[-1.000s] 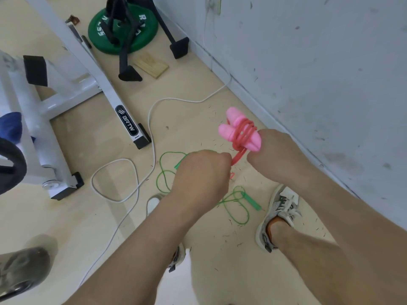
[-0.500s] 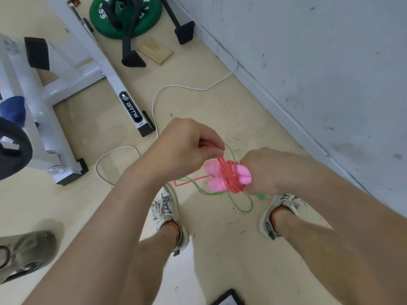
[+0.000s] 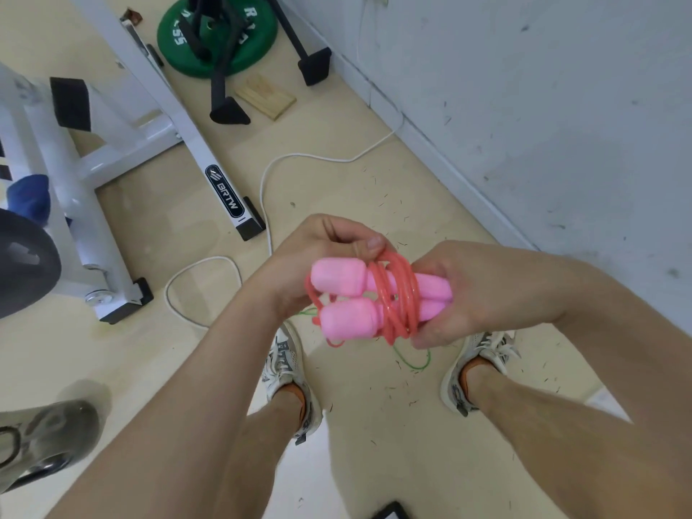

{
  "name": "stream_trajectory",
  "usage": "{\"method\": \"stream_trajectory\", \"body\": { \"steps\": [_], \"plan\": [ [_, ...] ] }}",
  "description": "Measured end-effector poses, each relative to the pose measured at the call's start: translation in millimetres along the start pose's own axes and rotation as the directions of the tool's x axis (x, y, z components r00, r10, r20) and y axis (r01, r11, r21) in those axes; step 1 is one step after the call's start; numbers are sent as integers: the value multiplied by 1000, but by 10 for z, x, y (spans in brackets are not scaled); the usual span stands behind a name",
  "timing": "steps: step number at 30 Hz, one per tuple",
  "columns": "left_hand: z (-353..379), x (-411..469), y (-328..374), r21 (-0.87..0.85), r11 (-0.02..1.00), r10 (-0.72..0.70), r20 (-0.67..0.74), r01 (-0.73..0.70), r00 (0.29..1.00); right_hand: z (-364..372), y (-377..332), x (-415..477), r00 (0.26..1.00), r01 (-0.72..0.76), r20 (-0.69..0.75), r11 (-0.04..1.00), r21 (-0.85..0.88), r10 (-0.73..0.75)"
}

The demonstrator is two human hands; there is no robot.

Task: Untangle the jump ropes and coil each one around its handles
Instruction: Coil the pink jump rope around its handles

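Head view. Two pink plastic jump-rope handles (image 3: 339,277) lie side by side, held above the floor in front of the person and over the gap between the feet. The right hand (image 3: 486,290) is wrapped round one end of both handles at once, so that the pair stays parallel and serves as a single spool. A glossy red plastic cord (image 3: 402,294) is wound in several turns about their narrower middle, where the thicker free ends hinder it from sliding off. The left hand (image 3: 318,256) pinches the cord between thumb and fingers at the top of the coil, apparently to hold the turns taut; a short loop of cord hangs slack by the thick ends. Judged stage: this rope is nearly wound and its last slack remains to be secured. A thin green jump rope (image 3: 410,367) lies on the pale yellow floor (image 3: 374,406) beneath the hands, partly hidden and not yet coiled. Risk: releasing the pinch may let the stiff cord spring open
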State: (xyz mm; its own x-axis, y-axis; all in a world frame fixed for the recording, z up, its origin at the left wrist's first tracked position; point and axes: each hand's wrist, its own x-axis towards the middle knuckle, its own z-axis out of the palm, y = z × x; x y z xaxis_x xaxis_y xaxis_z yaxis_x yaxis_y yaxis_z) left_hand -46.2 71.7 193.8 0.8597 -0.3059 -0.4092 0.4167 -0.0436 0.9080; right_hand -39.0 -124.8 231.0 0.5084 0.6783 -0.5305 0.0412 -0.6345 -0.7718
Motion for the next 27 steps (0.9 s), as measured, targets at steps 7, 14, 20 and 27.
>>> {"method": "stream_trajectory", "body": {
  "steps": [7,14,20,27],
  "plan": [
    [306,104,-184,-70,997,30,-91,-37,995,-47,116,-3,997,49,-71,881,470,-17],
    [319,70,-278,52,998,-10,-271,25,962,81,131,147,966,-83,243,774,627,-92],
    [296,135,-236,205,967,213,-327,-151,921,83,109,150,981,-76,181,706,704,-75],
    [354,217,-359,390,897,335,-298,-206,894,-33,121,104,989,20,-109,635,772,102]
  ]
}}
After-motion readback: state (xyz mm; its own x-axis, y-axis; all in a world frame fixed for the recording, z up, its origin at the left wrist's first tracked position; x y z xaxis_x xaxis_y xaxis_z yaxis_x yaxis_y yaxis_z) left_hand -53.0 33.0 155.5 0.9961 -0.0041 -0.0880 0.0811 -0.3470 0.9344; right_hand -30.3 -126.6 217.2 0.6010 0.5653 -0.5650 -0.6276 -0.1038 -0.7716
